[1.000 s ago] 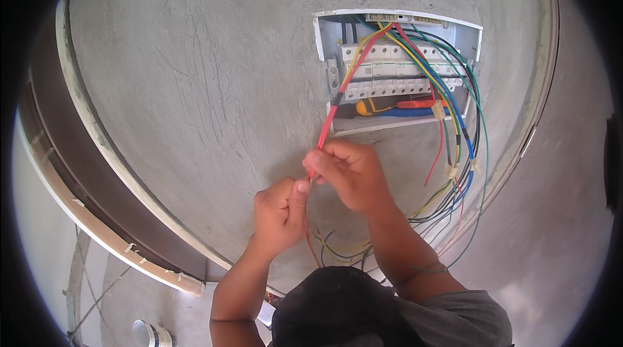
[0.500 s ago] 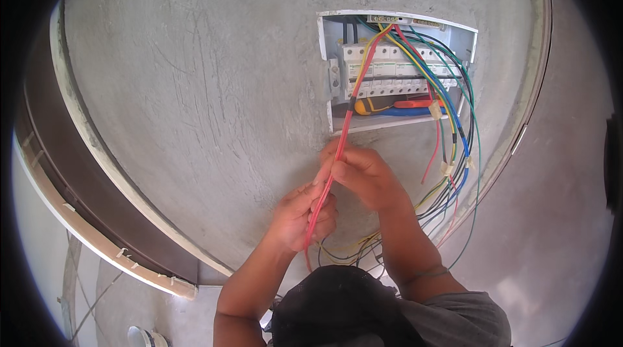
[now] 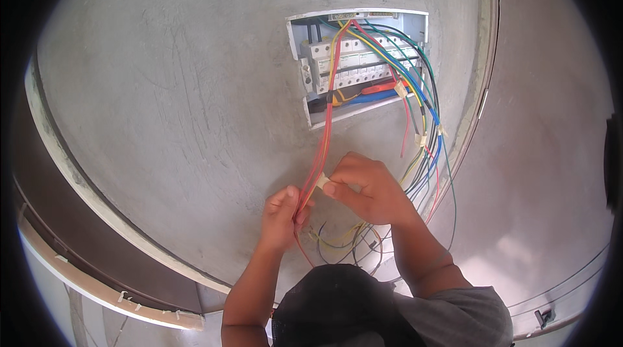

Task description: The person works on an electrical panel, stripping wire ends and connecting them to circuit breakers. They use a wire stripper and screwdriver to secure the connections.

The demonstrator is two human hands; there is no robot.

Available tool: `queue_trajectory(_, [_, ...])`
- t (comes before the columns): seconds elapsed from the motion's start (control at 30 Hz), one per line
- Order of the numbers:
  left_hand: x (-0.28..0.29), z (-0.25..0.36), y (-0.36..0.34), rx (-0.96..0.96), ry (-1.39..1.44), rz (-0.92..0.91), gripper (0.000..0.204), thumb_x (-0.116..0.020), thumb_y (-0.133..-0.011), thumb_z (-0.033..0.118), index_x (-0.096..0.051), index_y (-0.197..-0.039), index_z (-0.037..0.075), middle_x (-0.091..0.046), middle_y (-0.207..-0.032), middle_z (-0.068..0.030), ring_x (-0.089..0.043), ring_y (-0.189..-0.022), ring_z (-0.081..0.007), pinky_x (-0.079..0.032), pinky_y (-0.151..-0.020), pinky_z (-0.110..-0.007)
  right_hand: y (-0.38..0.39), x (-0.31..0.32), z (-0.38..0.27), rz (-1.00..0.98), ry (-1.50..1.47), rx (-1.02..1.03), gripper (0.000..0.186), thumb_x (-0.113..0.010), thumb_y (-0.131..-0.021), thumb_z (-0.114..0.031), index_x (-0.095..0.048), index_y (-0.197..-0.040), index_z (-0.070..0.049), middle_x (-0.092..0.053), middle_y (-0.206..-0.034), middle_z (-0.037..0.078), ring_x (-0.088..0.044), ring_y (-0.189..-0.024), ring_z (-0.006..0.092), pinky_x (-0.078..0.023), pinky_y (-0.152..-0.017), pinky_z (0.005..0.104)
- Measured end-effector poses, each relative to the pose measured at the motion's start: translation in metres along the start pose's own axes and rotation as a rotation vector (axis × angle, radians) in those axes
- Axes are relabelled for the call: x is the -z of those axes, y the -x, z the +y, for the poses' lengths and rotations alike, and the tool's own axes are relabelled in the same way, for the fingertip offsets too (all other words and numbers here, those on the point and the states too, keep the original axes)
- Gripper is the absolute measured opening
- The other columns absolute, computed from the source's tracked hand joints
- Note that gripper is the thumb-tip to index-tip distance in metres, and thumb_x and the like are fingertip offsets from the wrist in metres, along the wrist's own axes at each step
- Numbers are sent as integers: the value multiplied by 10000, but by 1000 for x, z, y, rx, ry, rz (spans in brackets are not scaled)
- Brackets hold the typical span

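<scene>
A bundle of red and yellow wires (image 3: 326,133) hangs down from the top of a white breaker box (image 3: 300,113) set in the wall. My left hand (image 3: 280,218) is closed around the lower part of this bundle. A small pale piece of tape (image 3: 322,181) sits against the wires, pinched between the thumb and fingers of my right hand (image 3: 366,188). Black tape (image 3: 331,98) wraps the bundle higher up, at the box's lower part. Inside the box is a row of white circuit breakers (image 3: 357,64).
Tools with orange and blue handles (image 3: 379,95) lie in the bottom of the box. To its right, blue, green, black and yellow wires (image 3: 436,127) hang in a loop with pale tape tags. Loose wire ends (image 3: 350,240) curl below my right hand. A dark recess (image 3: 97,243) borders the wall at left.
My hands have moved apart and lower along the bundle. The pale tape now shows in my right fingers. Yellow wire shows beside the red between the hands. The whole view has shifted.
</scene>
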State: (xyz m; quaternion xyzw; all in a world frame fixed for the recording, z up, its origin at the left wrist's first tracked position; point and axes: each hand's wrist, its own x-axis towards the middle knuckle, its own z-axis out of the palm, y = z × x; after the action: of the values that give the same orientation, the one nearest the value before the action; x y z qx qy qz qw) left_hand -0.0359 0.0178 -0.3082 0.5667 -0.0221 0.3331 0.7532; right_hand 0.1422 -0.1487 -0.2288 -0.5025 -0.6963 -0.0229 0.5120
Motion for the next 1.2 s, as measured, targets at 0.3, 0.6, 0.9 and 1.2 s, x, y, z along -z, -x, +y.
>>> queue_trajectory(0.3, [-15, -41, -8, -742, -782, 179, 148, -728, -1104, 148, -746, -1017, 29, -694, -746, -119, -659, -610, -169, -542, -613, -332, 19, -27, -69, 126, 118, -8, 71, -765, -1019, -67, -745, -980, -11, -650, -896, 95, -603, -851, 307, -487, -764, 440])
queue_trajectory(0.6, [-5, -41, 14, -510, -659, 144, 177, -675, -1164, 205, -686, -1176, 28, -697, -790, -25, -615, -630, -81, -518, -592, -291, 44, -47, -78, 353, 20, -287, 140, -746, -1089, -141, -765, -1094, -2, -698, -978, 85, -647, -937, 230, -510, -838, 377])
queue_trajectory(0.9, [38, -61, 112, 185, -96, 115, 270, -610, -1204, 298, -631, -1128, 40, -471, -722, 48, -444, -592, -67, -399, -545, -266, -40, -13, -15, 644, 674, -48, 86, -836, -993, -99, -824, -1076, -80, -715, -996, 44, -674, -924, 245, -568, -818, 398])
queue_trajectory(1.2, [37, -134, 203, 107, -185, 480, 334, -619, -1204, 330, -622, -1052, 32, -553, -747, 9, -508, -600, -82, -431, -555, -272, -65, 10, 24, 365, 669, 105, 215, -799, -943, -47, -834, -1143, -115, -719, -1094, 81, -693, -1081, 326, -582, -860, 433])
